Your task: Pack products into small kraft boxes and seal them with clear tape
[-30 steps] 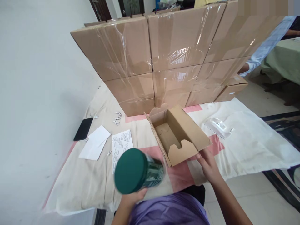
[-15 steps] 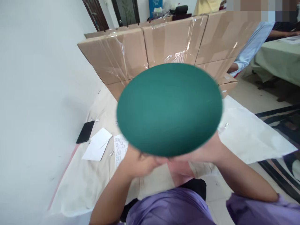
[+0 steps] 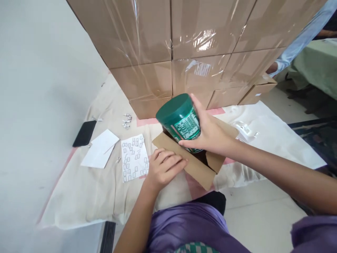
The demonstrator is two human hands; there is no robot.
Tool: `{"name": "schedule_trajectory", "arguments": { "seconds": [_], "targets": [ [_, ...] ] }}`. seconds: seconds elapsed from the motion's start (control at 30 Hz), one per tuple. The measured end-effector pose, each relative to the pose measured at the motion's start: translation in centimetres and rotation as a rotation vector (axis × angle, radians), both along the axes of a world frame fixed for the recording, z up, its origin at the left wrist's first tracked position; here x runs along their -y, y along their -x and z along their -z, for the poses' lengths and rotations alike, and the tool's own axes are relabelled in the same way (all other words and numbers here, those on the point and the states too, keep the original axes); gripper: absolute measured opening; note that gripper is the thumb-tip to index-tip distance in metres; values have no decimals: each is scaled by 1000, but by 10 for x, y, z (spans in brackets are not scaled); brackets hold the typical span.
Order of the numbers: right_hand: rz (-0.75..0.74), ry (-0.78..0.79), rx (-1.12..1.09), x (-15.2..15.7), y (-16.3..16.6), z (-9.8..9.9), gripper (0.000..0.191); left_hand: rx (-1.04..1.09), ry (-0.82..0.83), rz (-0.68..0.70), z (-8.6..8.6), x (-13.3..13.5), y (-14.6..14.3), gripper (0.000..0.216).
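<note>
- While the left hand [image 3: 164, 167] lies with loosely bent fingers on the near flap of the small carton [image 3: 196, 168], gripping nothing, that flap could spring up if the pressure eases.
- The right hand [image 3: 210, 135] is wrapped around the green jar [image 3: 181, 121], which is tilted over the carton's mouth; held by its side wall, it could slip or catch the rim.
- The sticker sheet [image 3: 134, 158] lies to the left, and the stacked cartons [image 3: 158, 42] stand just behind.

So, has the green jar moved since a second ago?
Yes. The green jar was left of the open box, nearer the person; now the right hand holds it at the box's opening, closer to the stacked cartons.
</note>
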State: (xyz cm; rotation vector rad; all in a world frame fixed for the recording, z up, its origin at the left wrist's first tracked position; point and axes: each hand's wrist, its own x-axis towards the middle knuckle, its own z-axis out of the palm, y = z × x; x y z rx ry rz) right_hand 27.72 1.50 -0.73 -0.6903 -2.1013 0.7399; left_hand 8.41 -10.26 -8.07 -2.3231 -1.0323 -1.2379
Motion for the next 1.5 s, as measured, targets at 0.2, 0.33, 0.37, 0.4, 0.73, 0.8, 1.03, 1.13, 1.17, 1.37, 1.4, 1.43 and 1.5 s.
{"name": "schedule_trajectory", "arguments": {
  "seconds": [0.2,0.33,0.37,0.4,0.73,0.8,1.03,1.13,1.17,1.37,1.4,1.43,1.5],
  "targets": [
    [-8,-88,176,15,-5,-19,116,53,4,-41,0,7,1,22],
    [47,-165,267,22,-17,-21,125,99,50,-66,0,12,6,26],
    [66,-177,287,23,-20,-19,128,98,56,-63,1,13,6,27],
    [82,-183,311,25,-23,-18,130,92,58,-55,3,13,5,26],
    [178,-6,477,39,-43,-37,130,118,56,-62,10,14,-4,24],
    [174,11,566,41,-44,-38,127,109,56,-55,6,14,-5,23],
    [272,11,922,45,-23,-26,122,38,34,-6,0,15,-13,16],
    [255,20,1022,47,-14,-27,111,36,43,-9,1,15,-14,15],
    [257,10,1057,47,-12,-27,104,41,43,-7,2,14,-14,15],
    [194,57,1148,42,0,-8,76,73,36,25,2,14,-15,20],
    [177,79,1146,40,1,-2,75,79,35,28,2,15,-16,20],
    [164,93,1138,38,2,4,73,87,34,31,2,15,-16,20],
    [144,98,1106,35,2,12,72,108,27,40,1,16,-17,19]
  ]
}}
